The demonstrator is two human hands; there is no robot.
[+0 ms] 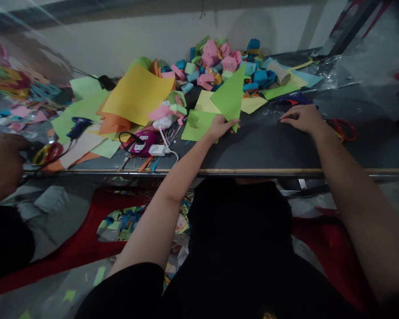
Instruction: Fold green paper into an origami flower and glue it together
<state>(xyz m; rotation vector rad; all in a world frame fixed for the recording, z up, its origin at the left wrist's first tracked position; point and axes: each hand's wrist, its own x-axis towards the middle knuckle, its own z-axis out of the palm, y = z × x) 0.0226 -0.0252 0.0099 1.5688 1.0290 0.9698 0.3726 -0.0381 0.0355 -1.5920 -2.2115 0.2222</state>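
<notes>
My left hand [221, 127] grips the lower edge of a bright green sheet of paper [231, 95], raised above the table with its pointed corner up. Under it on the table lies another green sheet [195, 125], beside a pale yellow one [206, 102]. My right hand [302, 118] is closed, thumb and fingertips together low over the table; anything between them is too small or hidden to make out. Just behind it rests a blue glue gun [295, 98]. Red-handled scissors [347, 129] lie right of my right wrist, partly covered by it.
Folded paper pieces [216, 62] are heaped at the back. Left of me are a yellow sheet [138, 95], a purple power strip [145, 142] with cables, and another glue gun [79, 127]. A co-worker's hand [5, 166] is at far left, near yellow-and-red scissors [48, 153].
</notes>
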